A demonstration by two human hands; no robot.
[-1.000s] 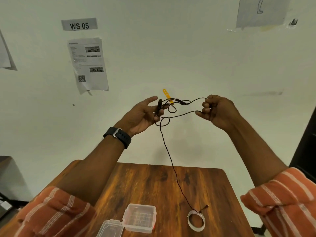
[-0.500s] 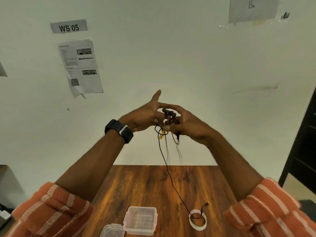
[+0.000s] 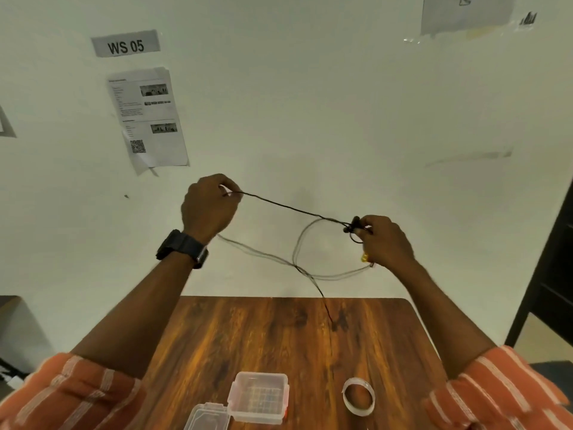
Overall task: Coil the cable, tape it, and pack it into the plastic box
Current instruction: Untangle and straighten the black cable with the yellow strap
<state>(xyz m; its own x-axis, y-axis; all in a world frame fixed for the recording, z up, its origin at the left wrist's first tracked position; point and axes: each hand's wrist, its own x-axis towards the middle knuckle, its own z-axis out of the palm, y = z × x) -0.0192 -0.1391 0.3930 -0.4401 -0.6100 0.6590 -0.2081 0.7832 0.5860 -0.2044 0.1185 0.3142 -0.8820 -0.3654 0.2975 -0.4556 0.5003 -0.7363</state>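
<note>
A thin black cable [image 3: 291,208] stretches taut in the air between my two raised hands. My left hand [image 3: 208,206] pinches one part of it at the upper left. My right hand [image 3: 384,240] grips the cable's bunched end with its black plugs and a yellow tag. Blurred loops hang below, and one strand drops toward the wooden table [image 3: 279,336]. The clear plastic box [image 3: 259,395] stands open near the table's front edge with its lid [image 3: 207,417] lying flat at its left. A roll of clear tape [image 3: 358,396] lies to the box's right.
A white wall with taped papers and a "WS 05" label [image 3: 125,44] stands right behind the table. Dark furniture [image 3: 545,274] rises at the right edge. A black watch [image 3: 183,248] sits on my left wrist.
My hands, joined in front of me half a second ago, have pulled apart, drawing a length of cable taut. The cable's lower end has lifted away from the tape roll.
</note>
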